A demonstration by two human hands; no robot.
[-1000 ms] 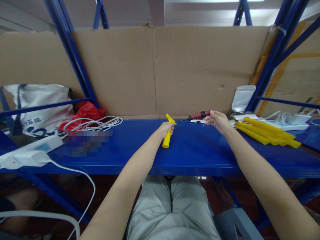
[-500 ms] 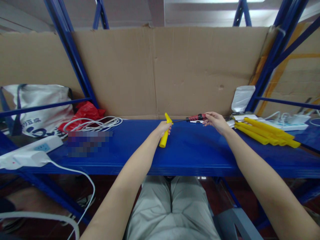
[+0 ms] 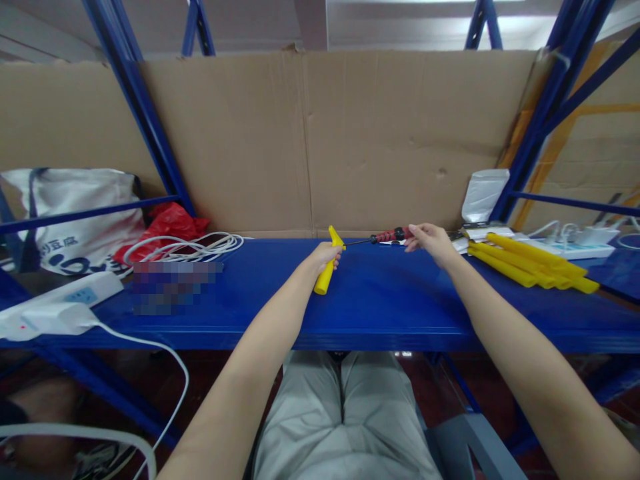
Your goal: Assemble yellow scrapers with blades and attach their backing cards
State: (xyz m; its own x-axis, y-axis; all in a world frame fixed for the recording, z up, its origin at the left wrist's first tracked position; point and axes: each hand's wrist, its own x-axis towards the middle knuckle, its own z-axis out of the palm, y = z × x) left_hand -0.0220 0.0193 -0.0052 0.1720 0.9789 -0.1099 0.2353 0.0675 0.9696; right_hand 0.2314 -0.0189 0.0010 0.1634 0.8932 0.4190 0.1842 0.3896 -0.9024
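Observation:
Over the middle of the blue table, my left hand (image 3: 327,255) is closed round a yellow plastic handle (image 3: 323,280) with a slanted, pointed top. The handle leans, its round lower end toward me and slightly left. From the right, my right hand (image 3: 429,241) has its fingers closed on the end of a red and black screwdriver (image 3: 390,236). The screwdriver lies nearly level, with its thin dark shaft reaching the upper part of the yellow handle beside my left fingers. The contact at the tip is too small to make out.
Several yellow tubes (image 3: 533,267) are piled at the right, near a white power strip (image 3: 575,250). To the left are coiled white cable (image 3: 200,248), a red plastic bag (image 3: 170,223), a cloth bag (image 3: 80,217) and another power strip (image 3: 90,293). Cardboard (image 3: 380,140) stands behind the blue table (image 3: 390,307).
The yellow handle's lower end has swung slightly left in my left hand. The screwdriver's handle looks slightly turned; both hands stay in nearly the same place.

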